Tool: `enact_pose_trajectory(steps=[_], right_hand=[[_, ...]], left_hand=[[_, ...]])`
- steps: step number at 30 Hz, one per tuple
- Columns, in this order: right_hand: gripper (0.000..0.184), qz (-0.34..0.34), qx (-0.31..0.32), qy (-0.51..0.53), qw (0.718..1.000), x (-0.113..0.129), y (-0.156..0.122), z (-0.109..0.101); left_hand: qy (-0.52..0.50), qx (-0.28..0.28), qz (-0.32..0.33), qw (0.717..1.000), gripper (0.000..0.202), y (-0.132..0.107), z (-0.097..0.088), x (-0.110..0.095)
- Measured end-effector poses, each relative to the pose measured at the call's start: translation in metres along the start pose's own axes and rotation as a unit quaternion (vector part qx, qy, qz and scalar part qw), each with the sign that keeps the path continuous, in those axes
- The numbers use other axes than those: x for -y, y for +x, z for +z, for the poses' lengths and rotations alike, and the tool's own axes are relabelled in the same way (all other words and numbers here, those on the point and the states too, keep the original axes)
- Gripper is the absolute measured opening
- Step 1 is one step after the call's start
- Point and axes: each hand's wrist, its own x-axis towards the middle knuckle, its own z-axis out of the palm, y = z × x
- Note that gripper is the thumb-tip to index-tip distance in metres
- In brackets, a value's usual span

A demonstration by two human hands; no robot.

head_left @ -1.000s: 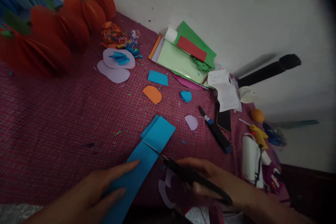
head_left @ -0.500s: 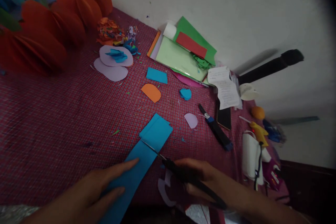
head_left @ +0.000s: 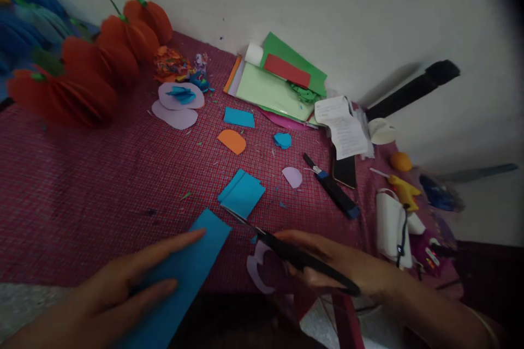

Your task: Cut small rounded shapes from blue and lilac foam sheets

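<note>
My left hand [head_left: 143, 278] lies over a long blue paper strip [head_left: 196, 256], index finger and thumb stretched apart on its surface. The strip's lower end runs beyond the table edge. Black-handled scissors [head_left: 295, 253] are gripped in my right hand [head_left: 323, 267]. Their blades look closed and point up and left, the tip at the lower edge of a small stack of blue paper pieces [head_left: 245, 193]. A narrow gap of tablecloth separates this stack from the strip's cut end. Beneath the scissors lies a curved lilac paper offcut [head_left: 254, 272].
Orange paper pumpkins [head_left: 98, 87] stand at the left. Paper sheets [head_left: 270, 90] are stacked against the wall. A box cutter [head_left: 333, 191], a phone [head_left: 344, 172] and a yellow glue gun [head_left: 403, 191] lie at the right. Small paper cutouts, such as an orange one [head_left: 232, 142], lie mid-table.
The blue strip has come apart from the pieces above it, and my left hand has drawn it down and left. The scissors stay near the cut line. The camera view has shifted slightly.
</note>
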Motion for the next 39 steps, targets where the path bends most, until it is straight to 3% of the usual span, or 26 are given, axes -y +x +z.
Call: enact_pose_trajectory(steps=[6,9,11,13,16,17,19,22,24,26,28,31,34,36,39], right_hand=[[0.086,-0.029,-0.035,-0.029,0.999,-0.004,-0.026,0.011],[0.073,-0.058,-0.076,-0.062,0.993,-0.012,-0.03,0.016],[0.059,-0.084,-0.144,-0.136,0.977,-0.019,-0.033,0.014],[0.053,-0.108,-0.238,-0.266,0.928,-0.03,-0.037,0.006],[0.053,-0.112,-0.375,-0.467,0.793,-0.056,-0.046,-0.014],[0.054,-0.103,-0.391,-0.502,0.765,-0.065,-0.049,-0.021],[0.057,-0.093,-0.402,-0.537,0.735,-0.079,-0.056,-0.031],[0.051,-0.096,-0.398,-0.556,0.723,-0.078,-0.061,-0.034],[0.04,-0.118,-0.408,-0.521,0.741,-0.061,-0.057,-0.027],[0.033,-0.151,-0.411,-0.411,0.799,-0.035,-0.043,-0.017],[0.035,-0.194,-0.341,-0.253,0.884,-0.007,-0.021,-0.008],[0.037,-0.226,-0.192,-0.103,0.95,0.02,0.018,0.001],[0.028,-0.19,-0.073,-0.029,0.979,0.021,0.047,0.012],[0.018,-0.19,-0.07,-0.037,0.979,0.014,0.055,0.021],[0.014,-0.224,-0.103,-0.145,0.958,0.011,0.052,0.028]], left_hand=[[0.082,-0.105,0.128,0.983,0.073,0.012,-0.012,-0.008],[0.075,-0.101,0.163,0.979,0.076,0.023,-0.007,-0.014],[0.063,-0.091,0.182,0.977,0.076,0.03,-0.001,-0.015],[0.048,-0.094,0.196,0.975,0.075,0.034,0.004,-0.015],[0.03,-0.105,0.189,0.976,0.073,0.039,0.008,-0.016],[0.029,-0.107,0.189,0.976,0.073,0.041,0.009,-0.017],[0.03,-0.107,0.198,0.974,0.074,0.043,0.01,-0.021],[0.035,-0.093,0.208,0.973,0.076,0.046,0.013,-0.028],[0.039,-0.069,0.209,0.975,0.076,0.047,0.016,-0.033],[0.045,-0.032,0.218,0.974,0.074,0.047,0.018,-0.037],[0.056,0.02,0.231,0.971,0.071,0.046,0.02,-0.04],[0.065,0.099,0.216,0.969,0.067,0.043,0.022,-0.04],[0.037,0.128,0.169,0.977,0.068,0.037,0.027,-0.034],[-0.004,0.125,0.111,0.986,0.069,0.032,0.033,-0.029],[-0.05,0.129,0.001,0.99,0.058,0.022,0.042,-0.021]])
